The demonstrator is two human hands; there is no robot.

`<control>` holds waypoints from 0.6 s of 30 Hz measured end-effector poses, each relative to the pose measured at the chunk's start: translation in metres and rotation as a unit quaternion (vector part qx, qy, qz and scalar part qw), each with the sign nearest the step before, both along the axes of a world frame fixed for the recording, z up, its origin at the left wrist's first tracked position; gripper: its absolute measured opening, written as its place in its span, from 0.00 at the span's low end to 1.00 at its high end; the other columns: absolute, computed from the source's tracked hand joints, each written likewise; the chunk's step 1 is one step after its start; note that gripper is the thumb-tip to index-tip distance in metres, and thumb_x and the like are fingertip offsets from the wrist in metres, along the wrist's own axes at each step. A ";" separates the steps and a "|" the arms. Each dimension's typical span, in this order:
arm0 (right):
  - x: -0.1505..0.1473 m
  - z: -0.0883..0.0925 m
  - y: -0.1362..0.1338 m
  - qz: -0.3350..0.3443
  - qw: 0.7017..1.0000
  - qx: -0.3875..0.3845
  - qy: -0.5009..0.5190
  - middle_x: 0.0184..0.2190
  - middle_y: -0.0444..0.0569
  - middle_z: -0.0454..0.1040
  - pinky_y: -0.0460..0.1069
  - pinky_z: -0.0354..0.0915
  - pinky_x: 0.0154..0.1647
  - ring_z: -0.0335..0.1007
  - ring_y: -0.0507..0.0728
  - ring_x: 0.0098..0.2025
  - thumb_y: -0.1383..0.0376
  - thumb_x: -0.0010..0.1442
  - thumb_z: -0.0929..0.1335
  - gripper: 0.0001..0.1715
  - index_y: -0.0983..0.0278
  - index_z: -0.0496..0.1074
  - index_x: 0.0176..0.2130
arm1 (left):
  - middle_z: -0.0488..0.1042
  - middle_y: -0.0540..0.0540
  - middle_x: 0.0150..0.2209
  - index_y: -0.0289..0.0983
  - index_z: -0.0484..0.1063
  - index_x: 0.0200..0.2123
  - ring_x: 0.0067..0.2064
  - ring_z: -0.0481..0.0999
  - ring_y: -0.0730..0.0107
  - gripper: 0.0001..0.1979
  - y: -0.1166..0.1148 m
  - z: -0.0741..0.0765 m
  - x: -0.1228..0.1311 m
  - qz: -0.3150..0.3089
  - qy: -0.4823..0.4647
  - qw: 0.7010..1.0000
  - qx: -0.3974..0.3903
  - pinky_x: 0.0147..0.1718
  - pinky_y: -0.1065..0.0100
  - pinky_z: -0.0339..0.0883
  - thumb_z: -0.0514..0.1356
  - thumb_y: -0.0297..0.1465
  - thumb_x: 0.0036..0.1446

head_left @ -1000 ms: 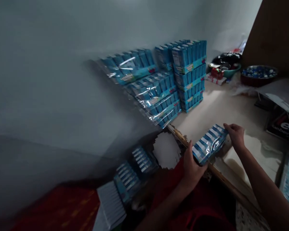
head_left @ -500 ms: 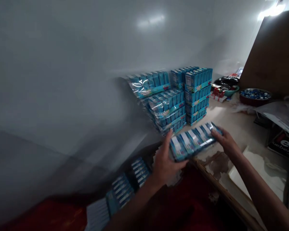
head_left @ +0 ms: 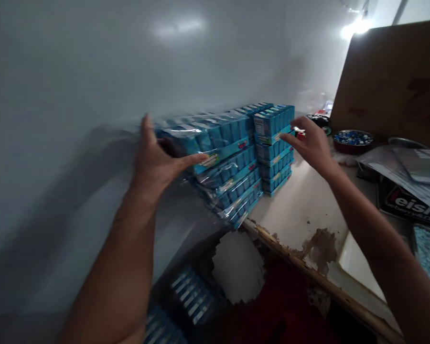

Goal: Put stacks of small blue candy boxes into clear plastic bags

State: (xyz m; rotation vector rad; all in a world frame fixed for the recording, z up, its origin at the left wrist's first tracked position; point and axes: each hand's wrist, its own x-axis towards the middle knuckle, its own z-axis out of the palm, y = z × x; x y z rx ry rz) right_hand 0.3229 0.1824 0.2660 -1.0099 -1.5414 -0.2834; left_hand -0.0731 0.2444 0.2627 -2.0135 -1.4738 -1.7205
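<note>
Shrink-wrapped blue packs of small boxes stand in two stacks against the wall. My left hand (head_left: 154, 162) cups the left end of the top pack (head_left: 218, 141) of the nearer stack, its thumb pressed along the printed front and its other fingers partly hidden behind the end. At the farther stack (head_left: 274, 150), my right hand (head_left: 311, 143) is raised beside the upper right corner. Its thumb and fingers are apart and nothing shows between them. Whether its thumb tip touches the stack I cannot tell.
More blue packs (head_left: 195, 294) lie low at the bottom, below the chipped table edge (head_left: 290, 253). Further right are a bowl of small wrapped pieces (head_left: 353, 138), plastic bags (head_left: 412, 162), a black printed package (head_left: 412, 205) and a large brown board (head_left: 390, 86).
The pack held between both hands is no longer between them. My left hand has moved up and left onto the nearer stack; my right hand has risen beside the farther one. The view has shifted.
</note>
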 end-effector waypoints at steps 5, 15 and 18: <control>0.116 -0.123 -0.107 -0.247 0.948 -0.199 -0.032 0.26 0.52 0.79 0.57 0.66 0.36 0.76 0.64 0.30 0.43 0.62 0.73 0.22 0.56 0.77 0.29 | 0.67 0.36 0.71 0.36 0.66 0.69 0.74 0.62 0.36 0.56 -0.044 -0.098 0.057 0.062 -0.009 0.966 0.251 0.76 0.35 0.44 0.73 0.64 0.47; 0.118 -0.121 0.024 0.107 0.923 -0.240 0.282 0.45 0.55 0.84 0.55 0.76 0.46 0.82 0.62 0.46 0.35 0.58 0.73 0.37 0.59 0.74 0.51 | 0.80 0.33 0.56 0.35 0.74 0.57 0.59 0.80 0.51 0.24 0.057 -0.203 0.235 -0.151 -0.248 0.955 -0.056 0.65 0.48 0.71 0.67 0.39 0.60; 0.124 -0.121 0.110 0.141 0.851 -0.305 0.403 0.43 0.56 0.84 0.52 0.75 0.45 0.81 0.60 0.44 0.35 0.66 0.66 0.34 0.61 0.73 0.47 | 0.75 0.29 0.63 0.34 0.71 0.63 0.68 0.73 0.45 0.33 0.065 -0.252 0.241 -0.139 -0.212 0.961 -0.107 0.72 0.44 0.62 0.71 0.37 0.55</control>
